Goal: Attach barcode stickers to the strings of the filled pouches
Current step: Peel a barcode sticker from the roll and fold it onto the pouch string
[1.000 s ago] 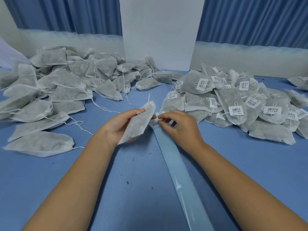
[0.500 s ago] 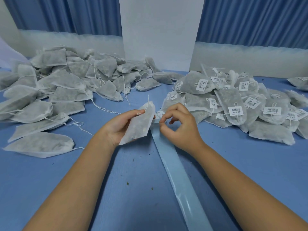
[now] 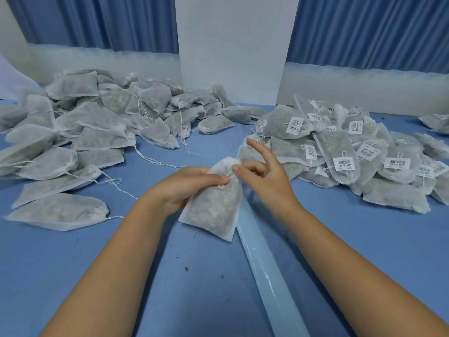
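The left hand (image 3: 184, 188) grips the white filled mesh pouch (image 3: 213, 210), long axis pointing away, while the right hand (image 3: 264, 178), index raised, pinches its white string (image 3: 222, 187) at the far neck.

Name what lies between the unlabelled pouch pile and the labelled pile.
Head view: the left hand gripping a filled pouch, the right hand at its neck, a pale strip running toward the camera, and bare blue table behind.
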`<state>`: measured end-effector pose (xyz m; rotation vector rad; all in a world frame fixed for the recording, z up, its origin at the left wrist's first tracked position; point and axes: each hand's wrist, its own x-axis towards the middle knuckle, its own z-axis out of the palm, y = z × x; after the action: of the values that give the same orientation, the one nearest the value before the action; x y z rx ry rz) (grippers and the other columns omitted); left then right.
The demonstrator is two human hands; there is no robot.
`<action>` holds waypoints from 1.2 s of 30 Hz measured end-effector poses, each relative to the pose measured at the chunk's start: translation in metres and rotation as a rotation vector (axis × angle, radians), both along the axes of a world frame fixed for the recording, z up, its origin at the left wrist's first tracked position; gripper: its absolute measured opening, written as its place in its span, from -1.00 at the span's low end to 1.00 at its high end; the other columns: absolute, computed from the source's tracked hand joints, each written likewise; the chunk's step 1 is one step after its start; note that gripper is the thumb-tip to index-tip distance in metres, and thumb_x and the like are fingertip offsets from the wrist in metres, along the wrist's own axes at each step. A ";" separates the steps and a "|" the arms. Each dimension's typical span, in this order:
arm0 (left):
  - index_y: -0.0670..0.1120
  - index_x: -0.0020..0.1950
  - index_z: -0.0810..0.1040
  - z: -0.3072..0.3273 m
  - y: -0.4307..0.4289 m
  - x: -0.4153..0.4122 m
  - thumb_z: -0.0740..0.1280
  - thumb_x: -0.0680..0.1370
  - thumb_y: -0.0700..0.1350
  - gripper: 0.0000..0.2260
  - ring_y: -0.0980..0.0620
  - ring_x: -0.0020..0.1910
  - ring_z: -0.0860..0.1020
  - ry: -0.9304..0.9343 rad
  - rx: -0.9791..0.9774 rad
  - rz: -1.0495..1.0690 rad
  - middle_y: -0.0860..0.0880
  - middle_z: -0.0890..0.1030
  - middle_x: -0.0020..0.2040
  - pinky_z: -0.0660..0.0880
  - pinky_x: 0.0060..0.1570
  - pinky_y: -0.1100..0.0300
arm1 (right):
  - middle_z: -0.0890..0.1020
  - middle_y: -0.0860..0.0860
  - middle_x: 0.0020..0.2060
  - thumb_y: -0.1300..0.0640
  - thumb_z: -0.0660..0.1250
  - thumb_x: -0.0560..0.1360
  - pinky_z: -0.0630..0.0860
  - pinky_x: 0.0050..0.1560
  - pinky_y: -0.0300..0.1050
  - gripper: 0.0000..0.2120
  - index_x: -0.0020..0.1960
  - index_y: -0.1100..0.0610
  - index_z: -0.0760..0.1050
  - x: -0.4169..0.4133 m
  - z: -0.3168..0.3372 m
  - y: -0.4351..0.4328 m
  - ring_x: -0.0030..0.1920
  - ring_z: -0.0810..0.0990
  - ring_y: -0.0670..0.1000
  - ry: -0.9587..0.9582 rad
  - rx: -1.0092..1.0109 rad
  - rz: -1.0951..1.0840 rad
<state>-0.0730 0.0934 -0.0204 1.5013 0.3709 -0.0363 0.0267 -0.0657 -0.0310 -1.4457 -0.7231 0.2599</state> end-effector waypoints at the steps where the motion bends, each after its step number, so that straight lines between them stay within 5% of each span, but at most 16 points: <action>1: -0.01 -0.10 0.74 0.001 -0.002 -0.001 0.47 0.49 -0.07 -0.94 0.00 -0.07 0.70 0.015 0.051 -0.019 -0.08 0.73 -0.01 0.59 -0.13 0.21 | 0.67 -0.04 -0.27 0.20 0.46 0.48 0.48 -0.05 -0.33 -0.48 0.34 -0.13 0.41 -0.001 0.000 0.000 -0.19 0.60 -0.17 0.013 0.010 0.001; 5: 0.03 0.01 0.73 0.005 -0.005 -0.004 0.48 0.49 -0.06 -0.89 0.04 -0.02 0.70 -0.018 0.150 -0.025 -0.02 0.73 0.00 0.59 -0.15 0.28 | 0.69 -0.05 -0.27 0.18 0.48 0.46 0.47 -0.22 -0.40 -0.49 0.34 -0.10 0.42 0.001 0.004 -0.001 -0.24 0.61 -0.19 0.108 0.046 -0.063; 11: -0.05 -0.02 0.68 0.008 -0.003 -0.006 0.55 0.42 -0.08 -0.83 0.12 -0.17 0.64 -0.055 0.250 0.102 0.03 0.69 -0.15 0.52 -0.27 0.33 | 0.73 0.00 -0.13 0.10 0.49 0.46 0.51 -0.08 -0.20 -0.51 0.30 -0.19 0.42 0.003 0.004 -0.001 -0.12 0.65 -0.11 0.198 0.039 -0.062; 15: -0.13 0.00 0.69 0.008 -0.001 -0.006 0.55 0.42 -0.13 -0.80 0.03 -0.14 0.65 -0.033 0.235 0.157 -0.08 0.71 -0.11 0.55 -0.17 0.22 | 0.70 -0.13 -0.19 0.07 0.48 0.47 0.51 -0.24 -0.35 -0.56 0.29 -0.19 0.46 0.003 0.006 0.000 -0.16 0.62 -0.20 0.189 0.030 -0.096; 20: -0.17 0.04 0.67 0.005 0.002 -0.002 0.56 0.40 -0.11 -0.73 0.02 -0.22 0.66 -0.029 0.192 0.320 -0.07 0.72 -0.15 0.56 -0.16 0.16 | 0.57 -0.18 -0.34 0.11 0.45 0.49 0.47 -0.28 -0.30 -0.88 -0.08 -0.11 0.65 0.004 0.011 -0.001 -0.27 0.52 -0.18 0.180 0.115 -0.163; 25: -0.22 0.05 0.65 0.005 0.001 -0.001 0.56 0.40 -0.12 -0.70 0.02 -0.25 0.64 -0.039 0.196 0.323 -0.07 0.69 -0.19 0.54 -0.20 0.17 | 0.53 -0.13 -0.44 0.17 0.44 0.47 0.42 -0.32 -0.30 -0.81 -0.29 -0.03 0.66 0.000 0.013 0.002 -0.39 0.43 -0.14 0.180 0.042 -0.045; 32: -0.20 0.12 0.64 0.008 -0.005 -0.004 0.55 0.41 -0.20 -0.69 -0.07 -0.05 0.66 -0.110 0.195 0.196 -0.19 0.70 0.01 0.56 0.06 0.03 | 0.58 -0.21 -0.47 0.19 0.43 0.49 0.39 -0.34 -0.37 -0.86 -0.23 0.02 0.66 -0.006 0.009 0.003 -0.44 0.44 -0.23 0.170 -0.043 -0.055; 36: -0.15 0.12 0.65 0.008 -0.007 -0.005 0.55 0.40 -0.19 -0.70 -0.02 -0.03 0.69 -0.143 0.195 0.128 -0.11 0.73 -0.01 0.60 0.01 0.14 | 0.61 -0.20 -0.43 0.20 0.43 0.49 0.42 -0.30 -0.41 -0.90 -0.18 0.06 0.65 -0.007 0.006 0.004 -0.42 0.49 -0.26 0.170 -0.026 -0.095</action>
<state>-0.0781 0.0867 -0.0123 1.6580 0.3621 0.2132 0.0201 -0.0614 -0.0249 -1.4582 -0.5134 0.3157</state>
